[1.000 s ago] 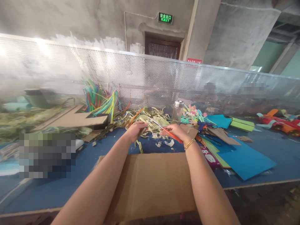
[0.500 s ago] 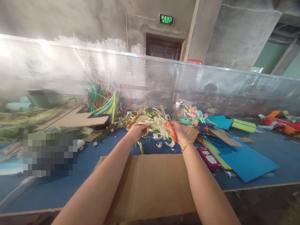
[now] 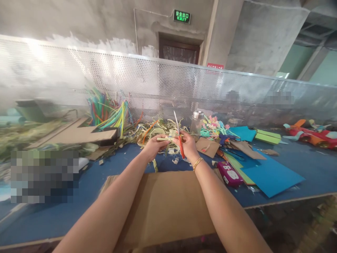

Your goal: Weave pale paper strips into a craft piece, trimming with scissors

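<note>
My left hand (image 3: 154,146) pinches a pale yellow-green paper strip (image 3: 163,139) and holds it level above the blue table (image 3: 310,168). My right hand (image 3: 188,144) grips red-handled scissors (image 3: 179,135) upright, blades pointing up and crossing the strip's right end. Both hands hover close together over small paper scraps (image 3: 176,160). A gold bracelet circles my right wrist. A brown cardboard sheet (image 3: 168,203) lies under my forearms at the table's near edge.
A heap of cut paper strips (image 3: 150,131) and coloured straws (image 3: 110,112) lies behind the hands, with a glass jar (image 3: 197,123), paper flowers (image 3: 214,127), blue card (image 3: 271,175), a pink case (image 3: 229,174) and cardboard pieces (image 3: 81,133). A perforated metal screen (image 3: 171,88) backs the table.
My right hand swung the scissors from lying slanted leftward to standing upright and moved left against the strip. My left hand stayed holding the strip. The view shifted slightly.
</note>
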{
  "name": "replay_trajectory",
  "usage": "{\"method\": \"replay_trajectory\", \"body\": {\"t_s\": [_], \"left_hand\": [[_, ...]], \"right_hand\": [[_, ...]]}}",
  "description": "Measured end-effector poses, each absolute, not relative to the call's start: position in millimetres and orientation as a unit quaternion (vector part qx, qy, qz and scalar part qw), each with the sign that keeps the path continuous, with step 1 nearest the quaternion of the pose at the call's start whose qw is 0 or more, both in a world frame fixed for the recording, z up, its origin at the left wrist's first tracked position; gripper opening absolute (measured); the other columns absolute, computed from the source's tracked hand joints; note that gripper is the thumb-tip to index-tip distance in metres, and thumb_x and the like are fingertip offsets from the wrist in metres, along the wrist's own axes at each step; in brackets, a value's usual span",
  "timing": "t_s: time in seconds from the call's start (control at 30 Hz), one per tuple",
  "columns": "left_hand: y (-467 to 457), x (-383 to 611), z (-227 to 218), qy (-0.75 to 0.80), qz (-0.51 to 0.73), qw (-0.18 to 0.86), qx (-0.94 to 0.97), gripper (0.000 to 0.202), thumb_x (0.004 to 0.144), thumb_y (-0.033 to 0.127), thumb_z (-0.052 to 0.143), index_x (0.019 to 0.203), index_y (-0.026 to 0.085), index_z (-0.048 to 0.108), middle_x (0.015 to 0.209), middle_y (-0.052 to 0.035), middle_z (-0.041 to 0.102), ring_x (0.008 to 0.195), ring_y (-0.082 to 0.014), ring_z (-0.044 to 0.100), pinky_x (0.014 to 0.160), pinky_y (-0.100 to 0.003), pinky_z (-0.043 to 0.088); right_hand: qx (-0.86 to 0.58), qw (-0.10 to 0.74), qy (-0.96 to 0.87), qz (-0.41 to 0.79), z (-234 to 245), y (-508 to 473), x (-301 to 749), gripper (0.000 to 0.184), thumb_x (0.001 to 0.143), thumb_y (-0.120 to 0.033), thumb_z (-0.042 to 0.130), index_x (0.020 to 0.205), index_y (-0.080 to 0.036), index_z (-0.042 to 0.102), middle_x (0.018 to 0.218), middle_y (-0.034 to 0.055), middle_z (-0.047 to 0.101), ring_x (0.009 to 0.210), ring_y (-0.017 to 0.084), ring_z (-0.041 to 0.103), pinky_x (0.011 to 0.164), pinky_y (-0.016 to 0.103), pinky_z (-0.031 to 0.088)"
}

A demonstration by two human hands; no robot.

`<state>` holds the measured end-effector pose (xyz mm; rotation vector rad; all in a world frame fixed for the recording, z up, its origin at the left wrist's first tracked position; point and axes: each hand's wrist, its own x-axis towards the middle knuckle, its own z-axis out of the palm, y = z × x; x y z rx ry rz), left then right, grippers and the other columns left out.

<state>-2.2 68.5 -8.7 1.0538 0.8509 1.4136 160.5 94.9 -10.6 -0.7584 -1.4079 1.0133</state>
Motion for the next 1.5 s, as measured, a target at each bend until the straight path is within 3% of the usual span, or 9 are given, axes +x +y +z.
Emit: {"method": "replay_trajectory", "body": {"t_s": [0.17,0.47,0.6,1.13,1.5], "left_hand": [[68.2,-1.1,-8.9,0.382,0.583,0.554,0.454,0.04,0.051,0.025,0.089,0.08,0.017,0.063,0.069,0.0013,0.064,0.062,-0.0099,0.061,0.066,-0.024,0.051],[67.0,-0.6,-5.7,0.41,0.59,0.532,0.448,0.04,0.051,0.032,0.088,0.077,0.016,0.062,0.065,-0.0003,0.064,0.061,-0.0124,0.063,0.067,-0.027,0.054],[65.9,-0.5,-5.1,0.395,0.587,0.539,0.457,0.038,0.054,0.032,0.087,0.076,0.016,0.061,0.068,-0.0008,0.065,0.064,-0.0122,0.064,0.072,-0.029,0.055],[62.4,2.8,-2.3,0.399,0.585,0.507,0.491,0.033,0.058,0.038,0.084,0.069,0.018,0.06,0.065,0.0022,0.059,0.061,-0.0104,0.058,0.07,-0.028,0.054],[62.4,3.7,-2.4,0.401,0.594,0.504,0.482,0.031,0.059,0.035,0.083,0.069,0.018,0.06,0.068,0.0009,0.061,0.067,-0.0131,0.065,0.07,-0.027,0.054]], "right_hand": [[-0.338,0.586,-0.609,0.413,-12.7,96.8,161.4,0.051,0.059,-0.038,0.078,0.104,-0.017,0.062,0.07,-0.0014,0.066,0.055,0.011,0.055,0.054,0.022,0.043],[-0.329,0.568,-0.622,0.427,-12.4,93.2,160.2,0.051,0.059,-0.038,0.078,0.103,-0.019,0.06,0.069,-0.0021,0.063,0.057,0.012,0.055,0.056,0.023,0.045],[-0.332,0.553,-0.635,0.426,-15.0,91.9,157.9,0.051,0.057,-0.038,0.08,0.1,-0.018,0.061,0.067,-0.0024,0.062,0.056,0.011,0.053,0.053,0.022,0.042],[-0.326,0.545,-0.611,0.473,-11.4,87.6,157.2,0.049,0.056,-0.033,0.079,0.1,-0.019,0.062,0.062,-0.0061,0.058,0.048,0.006,0.044,0.047,0.018,0.035],[-0.336,0.553,-0.595,0.477,-7.5,83.4,157.2,0.044,0.059,-0.032,0.078,0.097,-0.019,0.06,0.061,-0.0062,0.058,0.05,0.008,0.05,0.053,0.021,0.043]]}}
